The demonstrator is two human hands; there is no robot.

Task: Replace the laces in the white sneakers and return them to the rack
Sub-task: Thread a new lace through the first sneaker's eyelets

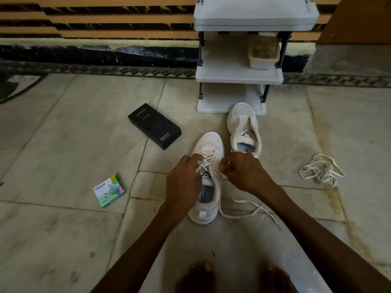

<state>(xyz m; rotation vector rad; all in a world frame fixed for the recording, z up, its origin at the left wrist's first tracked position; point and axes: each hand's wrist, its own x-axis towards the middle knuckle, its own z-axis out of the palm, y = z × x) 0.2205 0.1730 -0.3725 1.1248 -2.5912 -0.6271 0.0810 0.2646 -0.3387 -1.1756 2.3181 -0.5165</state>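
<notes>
A white sneaker (pixel 208 144) stands on the floor in front of me, toe pointing away, with a white lace (pixel 239 214) threaded through its eyelets. My left hand (pixel 183 182) rests on the sneaker's left side, fingers curled at the lace. My right hand (pixel 243 172) pinches the lace at the right eyelets. The lace's free end trails over the floor to the right. A second white sneaker (pixel 243 125) without a lace sits just beyond, in front of the white shoe rack (pixel 239 78). A loose lace (pixel 319 170) lies heaped at the right.
A black phone box (pixel 154 125) lies left of the sneakers and a small green-and-white carton (pixel 109 191) lies nearer left. A lidded container (pixel 263 52) sits on the rack's middle shelf. My bare feet (pixel 232 275) show at the bottom edge.
</notes>
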